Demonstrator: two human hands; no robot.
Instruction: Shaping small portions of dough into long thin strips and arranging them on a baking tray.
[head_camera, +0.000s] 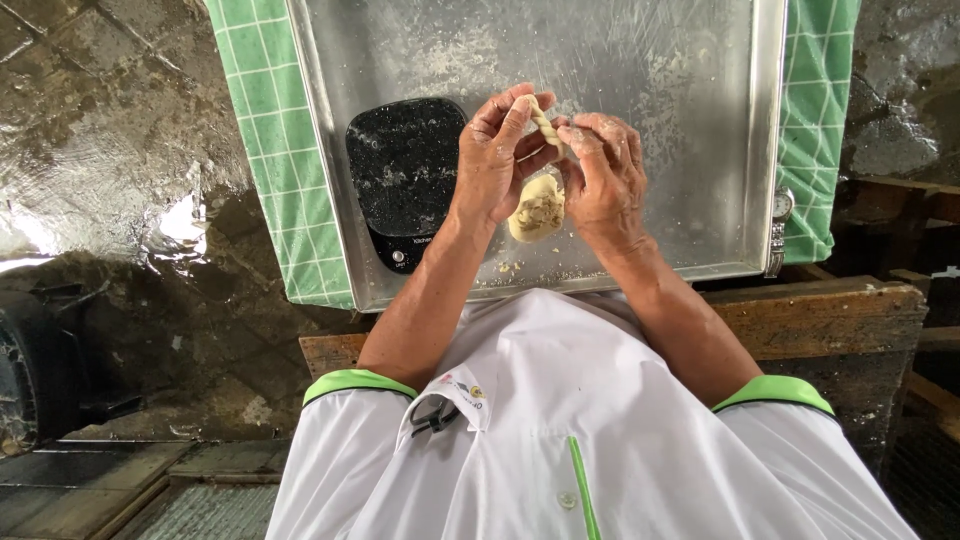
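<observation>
Left hand cups the dough pastry from the side, fingers curled round its crimped top edge; right hand pinches that same braided seam. Pale, floury, filling showing, held above the metal tray beside a black kitchen scale. Looks soft, light, tearable: best gripped at the thick rim.

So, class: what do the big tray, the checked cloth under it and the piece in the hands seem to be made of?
Tray: bare metal, probably steel or aluminium; dull grey sheen, dusted white. Cloth: looks like woven fabric or plastic sheet, green-and-white check, matte. Piece held by the left hand and right hand: soft pale dough, edge pleated, darker filling showing.
</observation>
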